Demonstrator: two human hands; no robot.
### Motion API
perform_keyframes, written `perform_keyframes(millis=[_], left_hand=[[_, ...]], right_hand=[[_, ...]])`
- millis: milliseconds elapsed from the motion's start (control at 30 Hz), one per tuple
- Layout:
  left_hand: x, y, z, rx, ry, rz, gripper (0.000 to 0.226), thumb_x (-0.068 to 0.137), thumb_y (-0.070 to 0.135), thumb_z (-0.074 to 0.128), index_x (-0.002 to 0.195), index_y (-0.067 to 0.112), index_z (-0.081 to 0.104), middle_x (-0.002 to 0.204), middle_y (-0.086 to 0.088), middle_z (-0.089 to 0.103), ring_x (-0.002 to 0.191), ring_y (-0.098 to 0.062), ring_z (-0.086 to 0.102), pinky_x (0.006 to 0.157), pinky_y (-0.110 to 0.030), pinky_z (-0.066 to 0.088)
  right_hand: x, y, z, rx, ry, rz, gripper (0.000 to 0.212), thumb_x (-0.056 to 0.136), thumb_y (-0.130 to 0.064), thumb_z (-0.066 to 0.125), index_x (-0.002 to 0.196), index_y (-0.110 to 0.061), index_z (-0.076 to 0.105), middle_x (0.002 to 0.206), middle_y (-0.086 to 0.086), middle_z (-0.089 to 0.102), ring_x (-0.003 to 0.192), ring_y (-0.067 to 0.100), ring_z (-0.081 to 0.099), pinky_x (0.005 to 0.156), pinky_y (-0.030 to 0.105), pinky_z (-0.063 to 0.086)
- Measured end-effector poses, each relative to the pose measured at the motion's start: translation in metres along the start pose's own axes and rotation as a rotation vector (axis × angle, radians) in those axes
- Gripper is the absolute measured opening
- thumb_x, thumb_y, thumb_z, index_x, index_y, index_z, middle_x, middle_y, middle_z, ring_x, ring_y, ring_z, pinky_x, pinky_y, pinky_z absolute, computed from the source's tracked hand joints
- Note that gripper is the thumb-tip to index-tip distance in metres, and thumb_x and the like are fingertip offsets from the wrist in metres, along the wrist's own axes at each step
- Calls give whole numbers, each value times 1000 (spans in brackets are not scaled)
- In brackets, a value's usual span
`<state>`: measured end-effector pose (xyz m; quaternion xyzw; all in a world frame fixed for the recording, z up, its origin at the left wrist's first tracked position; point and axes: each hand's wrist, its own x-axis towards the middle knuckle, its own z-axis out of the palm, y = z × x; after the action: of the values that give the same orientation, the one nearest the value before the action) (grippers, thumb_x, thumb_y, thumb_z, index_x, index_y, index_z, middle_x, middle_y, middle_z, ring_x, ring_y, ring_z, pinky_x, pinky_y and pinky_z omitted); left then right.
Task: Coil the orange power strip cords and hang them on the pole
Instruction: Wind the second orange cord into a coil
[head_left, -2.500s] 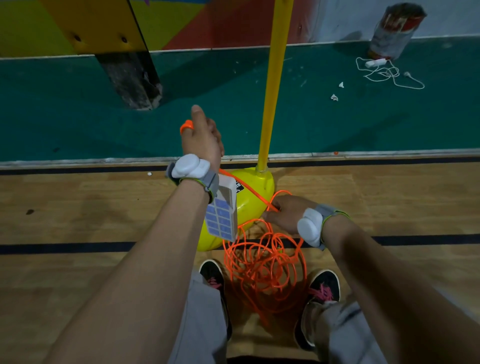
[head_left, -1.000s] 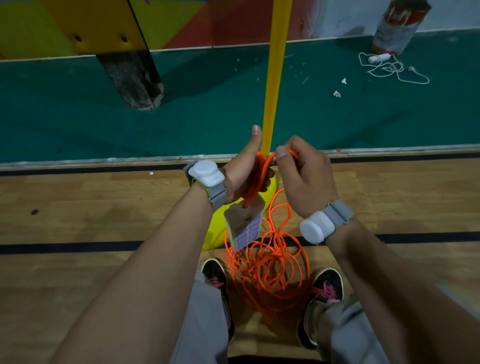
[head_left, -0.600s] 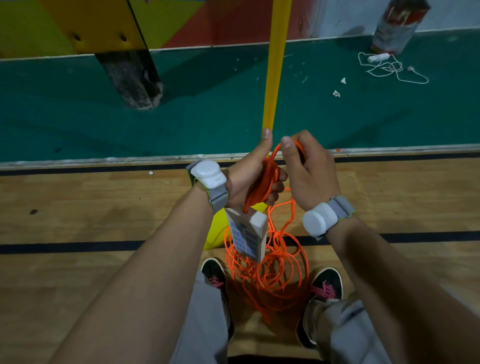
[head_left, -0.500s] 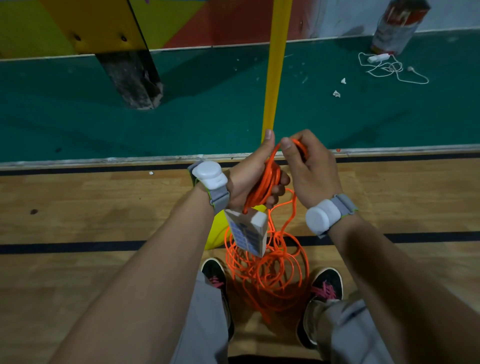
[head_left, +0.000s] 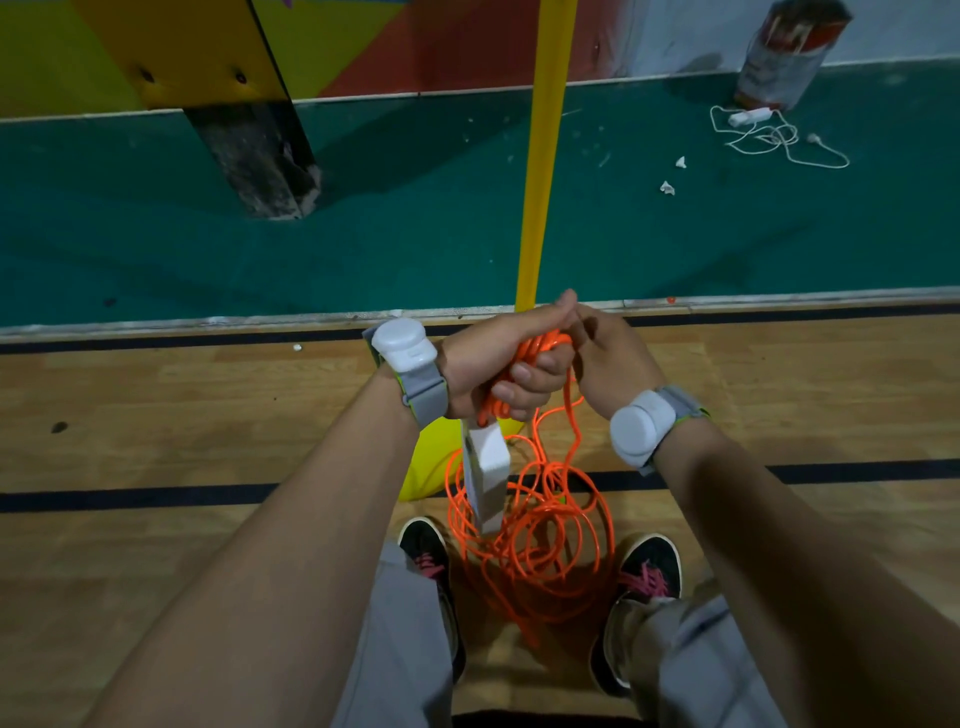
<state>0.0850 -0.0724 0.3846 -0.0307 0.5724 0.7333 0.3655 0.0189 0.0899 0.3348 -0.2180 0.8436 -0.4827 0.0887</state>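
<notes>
Underfoot, a wooden floor (head_left: 156, 441) of pale planks crossed by black lines meets a band of smooth green flooring (head_left: 389, 234) farther off. A round yellow pole (head_left: 543, 156) stands upright ahead, rising from a domed, glossy yellow base (head_left: 426, 467) on the wood. In front of that base hangs the thin, glossy orange cord (head_left: 535, 545). Its long, tangled loops drop from the hands toward the floor between two black shoes (head_left: 649, 566) with pink laces. The left hand (head_left: 493, 358) is a closed fist, fingers and thumb wrapped round a bunch of gathered cord loops. The right hand (head_left: 610, 364) touches it, fingers curled in onto the top of the same bunch. A white rectangular power strip (head_left: 485, 478) of hard plastic dangles just below the left fist among the loops. Its long axis is near vertical, one end up at the fist and the other pointing down at the floor.
</notes>
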Motion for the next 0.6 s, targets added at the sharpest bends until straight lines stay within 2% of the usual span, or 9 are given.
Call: perform_keyframes(millis=[67,100,167,200,267,333,400,533,600], left_hand=[[-2,1,-2,-47,-25,31,60,112,64,28,71,21,36,49,9,27,36,-6,22,44,-25,29],[-3,2,-2,-79,-34,47,59,113,61,29,70,21,37,49,10,27,36,-6,22,45,-25,29],[-5,5,-4,-157,-59,87,60,113,57,28,67,22,41,48,11,28,36,-6,23,47,-28,24],[-6,7,-4,-200,-71,111,60,114,56,28,66,23,42,48,11,28,35,-6,24,48,-30,22],[-7,10,-6,-276,-69,156,59,114,55,28,66,23,42,49,11,26,35,-7,22,48,-30,23],[-8,11,-7,-322,-39,203,58,114,53,30,66,23,42,51,10,21,37,-9,18,48,-29,26],[-9,12,-9,-356,-6,242,56,113,53,31,67,24,42,53,9,19,39,-10,17,50,-30,25],[-7,13,-14,-390,71,298,55,113,53,32,67,25,43,52,11,26,38,-8,23,52,-30,30],[-6,13,-16,-403,122,324,54,113,53,33,68,25,42,51,11,29,38,-8,25,52,-30,33]], right_hand=[[0,4,4,22,-34,12,29,104,-50,45,80,-52,62,73,-15,62,72,2,56,75,41,46],[-1,6,5,-11,-63,9,29,106,-37,51,82,-49,63,74,-16,62,73,-1,55,75,36,43],[-3,11,9,-93,-171,4,23,104,-16,57,94,-34,68,85,-11,69,82,8,63,77,33,46],[-4,10,11,-134,-239,9,19,103,-13,58,101,-28,70,90,-6,71,88,16,67,77,35,47],[-8,8,16,-204,-358,41,10,103,-20,62,103,-25,71,92,-3,71,89,21,66,73,33,45],[-12,8,22,-248,-429,72,4,102,-35,62,99,-34,66,90,-3,72,86,23,67,75,38,51],[-13,8,26,-305,-438,66,17,97,-50,58,103,-36,65,94,-5,74,88,25,70,83,47,57],[-12,2,26,-391,-473,70,22,109,-45,48,90,-37,57,83,-4,64,80,28,64,76,48,55],[-12,0,26,-416,-465,78,29,110,-44,44,92,-30,61,83,2,67,77,30,64,73,48,54]])
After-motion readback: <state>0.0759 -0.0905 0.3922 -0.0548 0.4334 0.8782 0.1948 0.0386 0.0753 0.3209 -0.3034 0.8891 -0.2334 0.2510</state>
